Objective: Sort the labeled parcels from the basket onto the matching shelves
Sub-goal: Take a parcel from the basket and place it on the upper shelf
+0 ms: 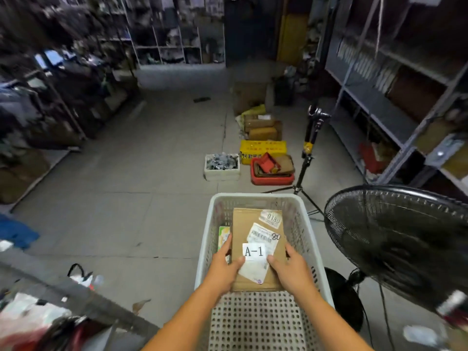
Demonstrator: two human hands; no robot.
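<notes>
Left hand (224, 264) and right hand (291, 267) are closed on opposite sides of the parcel (250, 224) marked A-1, held flat and label-up inside the basket (253, 196), probably so it can be read and lifted level.

Black fan (400, 244) at right; tripod (307, 159) beside red tray (272, 180), yellow crate (263, 147), white foam box (222, 175).

blurred shelves (63, 79), fan (405, 244) cut off right
</notes>
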